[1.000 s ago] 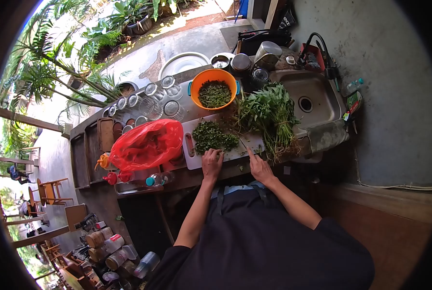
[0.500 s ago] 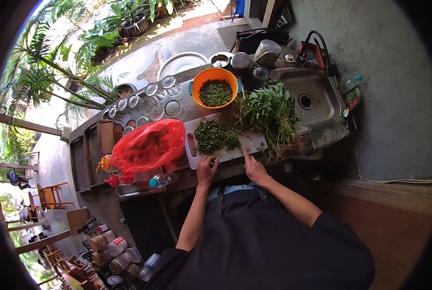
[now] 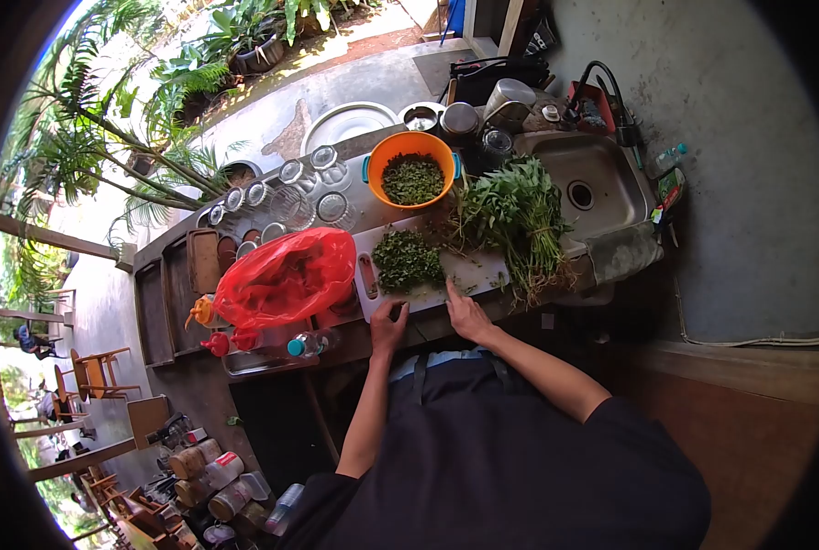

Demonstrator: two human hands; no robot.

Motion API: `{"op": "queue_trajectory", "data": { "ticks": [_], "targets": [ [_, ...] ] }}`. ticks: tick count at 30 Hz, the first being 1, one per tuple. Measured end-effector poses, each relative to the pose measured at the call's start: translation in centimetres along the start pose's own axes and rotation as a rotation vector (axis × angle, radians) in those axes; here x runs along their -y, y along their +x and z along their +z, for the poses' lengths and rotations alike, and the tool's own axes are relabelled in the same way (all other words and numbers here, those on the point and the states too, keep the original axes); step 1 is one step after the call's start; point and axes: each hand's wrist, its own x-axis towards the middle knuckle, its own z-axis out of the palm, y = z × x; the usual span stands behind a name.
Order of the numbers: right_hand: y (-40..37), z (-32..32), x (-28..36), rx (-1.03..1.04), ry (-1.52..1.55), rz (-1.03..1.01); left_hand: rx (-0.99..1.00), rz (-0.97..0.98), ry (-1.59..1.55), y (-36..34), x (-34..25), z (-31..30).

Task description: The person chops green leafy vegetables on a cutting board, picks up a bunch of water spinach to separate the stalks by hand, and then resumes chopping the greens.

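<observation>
Head view: the right hand (image 3: 467,318) is closed on a knife (image 3: 443,268), its index finger stretched forward and the handle hidden in the grip; the thin blade is hard to make out and points toward the chopped greens (image 3: 406,259). The left hand (image 3: 388,324) is at the near edge of the white cutting board (image 3: 425,296), its fingers curled in; whether it pinches anything cannot be told. The chopped greens lie in a heap on the board, just beyond the left hand, with small scraps scattered near them. To the right, a bundle of leafy stems (image 3: 521,225) lies beside the board and over its right end, its leaves away from the person and its roots toward the near edge of the bench (image 3: 347,341). Beyond the board stands an orange bowl (image 3: 375,186) with blue handles, holding more chopped greens. A red plastic bag (image 3: 286,277) sits just left of the board, and a clear bottle (image 3: 309,344) with a teal cap lies on its side nearer the person. Clear glasses (image 3: 334,209) are grouped past the bag. A metal sink (image 3: 611,170) is set in the bench right of the bundle, and lidded metal containers (image 3: 460,121) stand beyond the bowl's right side.
</observation>
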Motion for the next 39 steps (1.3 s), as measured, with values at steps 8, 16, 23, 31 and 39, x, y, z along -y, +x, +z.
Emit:
{"op": "queue_trajectory", "data": {
  "ticks": [8,16,23,31,39],
  "targets": [
    [-0.1,-1.3,1.5,-0.016,0.083,-0.068,-0.055,-0.166,-0.054,0.0,-0.1,-0.2],
    [-1.6,-4.1,-0.1,0.008,-0.138,-0.068,-0.035,-0.171,-0.084,0.1,0.1,0.0],
    [-0.6,-3.6,0.3,-0.05,-0.056,-0.139,-0.068,-0.104,-0.064,0.1,0.3,0.1],
    [-1.7,-6.2,-2.8,-0.168,-0.011,-0.004,-0.065,-0.098,-0.041,0.1,-0.2,-0.1],
    [-3.6,-3.7,-3.1,-0.063,-0.002,0.105,-0.013,-0.159,-0.038,0.0,-0.2,0.1]
  ]
}}
